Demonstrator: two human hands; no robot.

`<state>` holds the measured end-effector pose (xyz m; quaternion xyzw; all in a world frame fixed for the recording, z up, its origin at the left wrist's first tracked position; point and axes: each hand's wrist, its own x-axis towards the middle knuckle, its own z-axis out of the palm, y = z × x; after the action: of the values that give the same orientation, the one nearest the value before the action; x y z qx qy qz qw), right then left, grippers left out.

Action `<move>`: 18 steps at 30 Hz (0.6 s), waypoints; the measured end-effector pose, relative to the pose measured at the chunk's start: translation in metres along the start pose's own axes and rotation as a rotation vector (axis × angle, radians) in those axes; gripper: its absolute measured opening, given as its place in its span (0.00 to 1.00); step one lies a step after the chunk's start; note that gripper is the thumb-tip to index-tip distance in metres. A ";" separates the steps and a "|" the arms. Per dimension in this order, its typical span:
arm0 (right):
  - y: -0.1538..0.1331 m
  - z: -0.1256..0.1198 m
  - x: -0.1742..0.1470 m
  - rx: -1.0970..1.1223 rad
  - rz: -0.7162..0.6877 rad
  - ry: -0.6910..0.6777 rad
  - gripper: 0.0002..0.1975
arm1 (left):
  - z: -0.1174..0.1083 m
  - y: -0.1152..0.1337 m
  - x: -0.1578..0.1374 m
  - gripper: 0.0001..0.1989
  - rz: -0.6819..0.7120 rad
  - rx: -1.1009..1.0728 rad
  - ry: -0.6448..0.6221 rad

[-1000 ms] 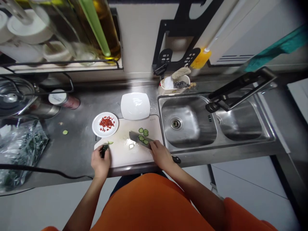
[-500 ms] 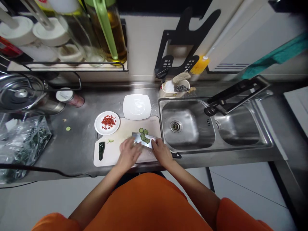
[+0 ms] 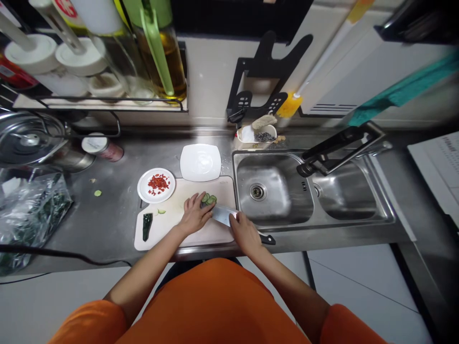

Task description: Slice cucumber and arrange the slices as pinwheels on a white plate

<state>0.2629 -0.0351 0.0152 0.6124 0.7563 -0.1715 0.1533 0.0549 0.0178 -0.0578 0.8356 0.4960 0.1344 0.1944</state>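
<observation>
Cucumber slices (image 3: 208, 198) lie clustered at the fingertips of a cook's left hand (image 3: 195, 213), beside the knife (image 3: 224, 215) and above the cutting board (image 3: 227, 186). The left fingers are bent and parted around the near side of the cluster, seemingly to keep the slices together; whether they pinch any cannot be told. The right hand (image 3: 245, 231) grips the knife, fingers near the heel of the blade and the dark handle end jutting past the palm, a hold that appears to favor control of the broad blade. Left of the left fingers, a dark green cucumber piece (image 3: 147, 227) rests on the board, apart from the slices, perhaps to leave room for both hands; a pale sliver (image 3: 161, 211) lies between. Beyond the left fingers, a round plate (image 3: 142, 186) of red pieces (image 3: 158, 184) and a square white plate (image 3: 200, 162) sit within easy reach on the steel bench (image 3: 111, 210). Right of the right fingers is the sink (image 3: 276, 186).
</observation>
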 end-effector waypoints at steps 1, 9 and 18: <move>0.002 0.000 -0.006 0.000 0.010 -0.009 0.15 | 0.001 -0.002 0.001 0.18 0.000 -0.010 0.002; 0.021 0.001 -0.044 0.300 0.124 -0.065 0.17 | 0.005 -0.029 0.010 0.13 -0.228 -0.160 0.273; 0.006 0.004 -0.038 0.522 0.126 0.014 0.16 | 0.014 -0.032 0.025 0.10 -0.302 -0.191 0.215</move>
<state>0.2765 -0.0688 0.0283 0.6781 0.6481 -0.3466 -0.0045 0.0475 0.0507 -0.0841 0.7104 0.6183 0.2388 0.2366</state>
